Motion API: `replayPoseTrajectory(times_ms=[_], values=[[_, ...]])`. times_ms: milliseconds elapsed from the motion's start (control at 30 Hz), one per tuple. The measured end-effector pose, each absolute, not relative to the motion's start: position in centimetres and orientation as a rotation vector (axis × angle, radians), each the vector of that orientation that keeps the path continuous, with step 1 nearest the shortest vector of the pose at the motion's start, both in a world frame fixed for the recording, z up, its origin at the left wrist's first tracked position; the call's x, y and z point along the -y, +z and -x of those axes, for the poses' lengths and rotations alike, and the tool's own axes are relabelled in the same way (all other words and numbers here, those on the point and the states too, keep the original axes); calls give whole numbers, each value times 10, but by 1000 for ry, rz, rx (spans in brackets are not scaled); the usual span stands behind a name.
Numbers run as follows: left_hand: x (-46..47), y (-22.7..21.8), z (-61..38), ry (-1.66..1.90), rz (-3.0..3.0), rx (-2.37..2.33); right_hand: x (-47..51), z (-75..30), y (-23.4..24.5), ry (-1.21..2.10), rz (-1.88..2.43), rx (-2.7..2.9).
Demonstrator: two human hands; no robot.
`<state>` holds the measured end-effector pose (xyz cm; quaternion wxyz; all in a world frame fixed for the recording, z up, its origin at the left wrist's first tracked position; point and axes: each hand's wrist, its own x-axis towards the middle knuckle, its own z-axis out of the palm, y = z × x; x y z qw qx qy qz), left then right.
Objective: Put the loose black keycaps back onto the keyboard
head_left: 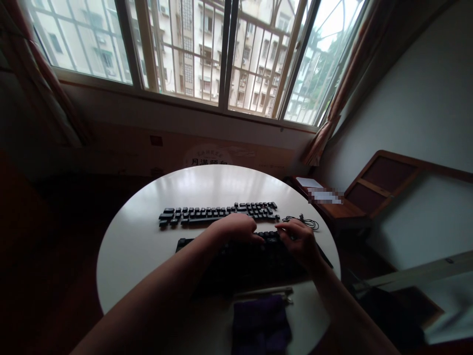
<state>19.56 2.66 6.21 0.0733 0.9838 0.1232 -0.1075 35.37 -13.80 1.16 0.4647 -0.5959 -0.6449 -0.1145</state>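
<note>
A black keyboard [244, 268] lies on the round white table, its lower part dark in shadow. Some keycaps [270, 235] show along its far edge between my hands. Bent over that edge, my left hand [238, 228] has curled fingers and the thumb pointing right; what lies under them is hidden. My right hand [297, 237] is at the keyboard's far right, thumb and forefinger drawn together in a pinch. Anything between those tips is too small to make out. Beyond both hands, loose black keycaps [207, 213] are laid out in keyboard-like rows.
A coiled black cable [310, 223] rests right of the keycap rows. Near me on the white table [129, 251] are a purple cloth [260, 323] and a thin, metallic-looking item [264, 292]. A wooden chair [384, 182] with papers on its seat stands at right, below a barred window.
</note>
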Motion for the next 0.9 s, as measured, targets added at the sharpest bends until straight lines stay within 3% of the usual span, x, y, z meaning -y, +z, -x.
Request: replayPoseTrajectory(times_ms=[200, 367, 600, 900], values=[[2, 59, -201, -41, -3126, -339, 135, -358, 5, -308, 1495, 1505], [15, 65, -196, -208, -3100, -371, 111, -372, 23, -369, 1516, 1502], [15, 74, -190, -332, -3049, -495, 27, -379, 61, -123, 1791, 1922], [14, 68, -188, -332, -3058, -454, -66, -365, 34, 44, 1945, 2091]])
